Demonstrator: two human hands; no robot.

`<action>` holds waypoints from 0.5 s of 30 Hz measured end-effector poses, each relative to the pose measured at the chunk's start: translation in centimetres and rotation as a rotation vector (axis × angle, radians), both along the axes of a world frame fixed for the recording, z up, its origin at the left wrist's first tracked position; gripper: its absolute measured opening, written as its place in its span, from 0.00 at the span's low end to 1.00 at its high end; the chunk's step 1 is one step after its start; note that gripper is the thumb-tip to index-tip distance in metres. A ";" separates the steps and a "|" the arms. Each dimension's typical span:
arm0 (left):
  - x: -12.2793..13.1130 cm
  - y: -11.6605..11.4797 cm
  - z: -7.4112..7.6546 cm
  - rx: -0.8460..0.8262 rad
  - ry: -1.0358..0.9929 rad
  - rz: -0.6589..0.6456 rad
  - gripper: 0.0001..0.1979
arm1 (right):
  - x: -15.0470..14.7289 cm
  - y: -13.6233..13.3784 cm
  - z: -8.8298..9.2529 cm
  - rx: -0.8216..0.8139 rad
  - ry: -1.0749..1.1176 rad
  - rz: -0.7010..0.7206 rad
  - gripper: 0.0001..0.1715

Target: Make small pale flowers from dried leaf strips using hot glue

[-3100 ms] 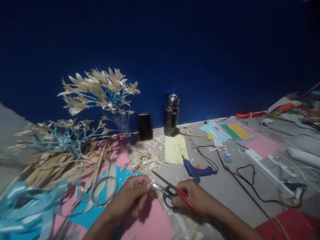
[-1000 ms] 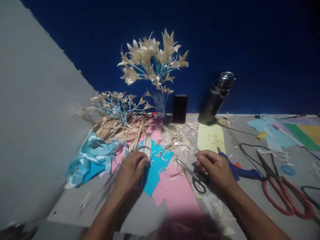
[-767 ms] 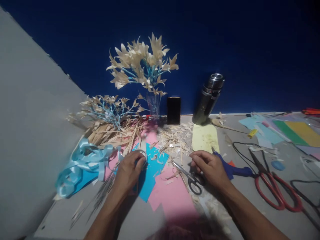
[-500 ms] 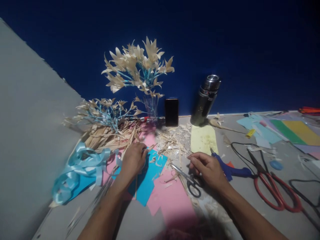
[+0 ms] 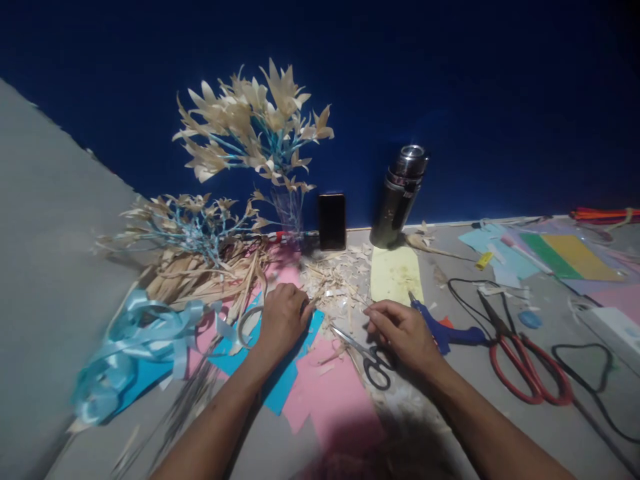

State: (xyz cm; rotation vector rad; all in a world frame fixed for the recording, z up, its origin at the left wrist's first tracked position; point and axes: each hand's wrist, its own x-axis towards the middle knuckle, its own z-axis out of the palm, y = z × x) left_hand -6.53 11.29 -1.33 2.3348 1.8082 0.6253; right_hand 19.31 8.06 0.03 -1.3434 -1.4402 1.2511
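My left hand (image 5: 284, 321) is over the blue paper (image 5: 280, 390), its fingers curled in; anything inside them is hidden. A roll of tape (image 5: 245, 328) lies beside its wrist. To the right, my right hand (image 5: 403, 337) has thumb and fingertips pinched together above the table. Whatever is in that pinch is too small to make out. Small scissors (image 5: 363, 353) with dark handles lie between the hands, partly on pink paper (image 5: 335, 400). Pale dry scraps (image 5: 333, 280) are scattered just beyond. A blue glue gun (image 5: 445, 330) rests right of my right hand.
Pale husk-like flowers (image 5: 255, 120) stand in a clear vase, with more flowers (image 5: 200, 223) and dry husks (image 5: 195, 277) at left. Light-blue ribbon (image 5: 115, 357) lies nearer. A phone (image 5: 332, 221) and flask (image 5: 400, 197) stand against the wall. Red-handled shears (image 5: 525, 367) lie at right.
My left hand has moved right toward my right hand, uncovering the tape roll. The view has shifted, so things appear further left. My right hand stays near the scissors, still pinched.
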 end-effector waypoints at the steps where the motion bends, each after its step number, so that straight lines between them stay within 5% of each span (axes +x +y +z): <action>1: 0.3 0.0 -0.1 -0.004 -0.026 0.003 0.12 | 0.0 0.0 0.0 0.002 0.005 -0.004 0.16; 15: -0.5 -0.3 1.0 -0.089 -0.404 0.098 0.12 | 0.1 0.2 -0.1 0.009 0.017 -0.016 0.16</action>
